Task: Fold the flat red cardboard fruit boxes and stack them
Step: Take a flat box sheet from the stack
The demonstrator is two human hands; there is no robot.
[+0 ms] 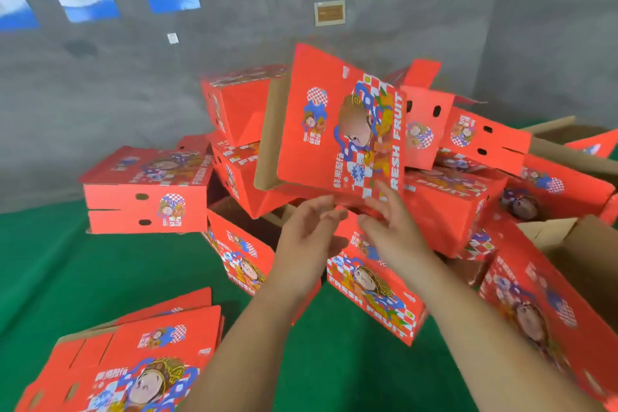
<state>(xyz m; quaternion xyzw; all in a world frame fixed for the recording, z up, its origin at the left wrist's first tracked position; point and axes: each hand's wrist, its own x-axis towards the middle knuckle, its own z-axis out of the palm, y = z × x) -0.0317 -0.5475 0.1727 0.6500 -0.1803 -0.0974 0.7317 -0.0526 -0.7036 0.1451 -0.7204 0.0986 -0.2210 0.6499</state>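
Observation:
A folded red fruit box (337, 130) hangs tilted above a heap of folded red boxes (451, 197), its brown open side facing left. My left hand (307, 237) and my right hand (391, 221) are just below its near edge, fingers straight and spread. Whether the fingertips touch the box I cannot tell; neither hand grips it. A stack of flat unfolded red boxes (133, 361) lies on the green floor at the lower left.
More folded boxes lie left (147, 191) and right (548, 304) of the heap. An open brown carton (568, 140) stands at the far right. A grey concrete wall (133, 84) with posters rises behind. Green floor (100, 271) stretches to the left.

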